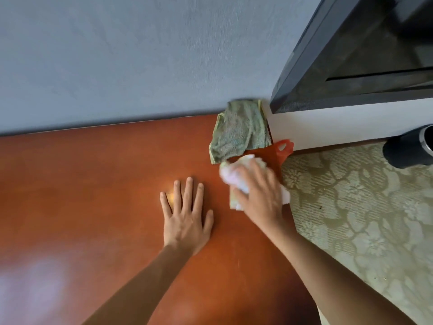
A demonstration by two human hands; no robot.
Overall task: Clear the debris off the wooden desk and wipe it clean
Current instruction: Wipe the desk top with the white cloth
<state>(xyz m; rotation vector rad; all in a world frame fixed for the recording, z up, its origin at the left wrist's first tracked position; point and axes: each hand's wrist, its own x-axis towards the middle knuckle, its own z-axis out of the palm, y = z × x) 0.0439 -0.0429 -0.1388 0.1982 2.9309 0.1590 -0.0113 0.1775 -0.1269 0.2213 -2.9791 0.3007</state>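
Note:
The reddish-brown wooden desk [93, 184] fills the lower left of the head view. My left hand [187, 214] lies flat on it with fingers spread, holding nothing. My right hand [257, 193] sits near the desk's right edge, on top of a crumpled white and pale pink wad of paper or cloth [232, 177]; it is blurred, with the fingers bent over the wad. A green towel [239, 130] lies bunched in the desk's far right corner against the wall. An orange plastic bag [283, 148] pokes out from under my right hand at the desk edge.
A grey wall [140, 55] runs along the desk's far edge. To the right stands a dark framed panel on a white base [351, 66]. Patterned green carpet [363, 207] covers the floor beside the desk, with a dark cylindrical object [410, 148] on it.

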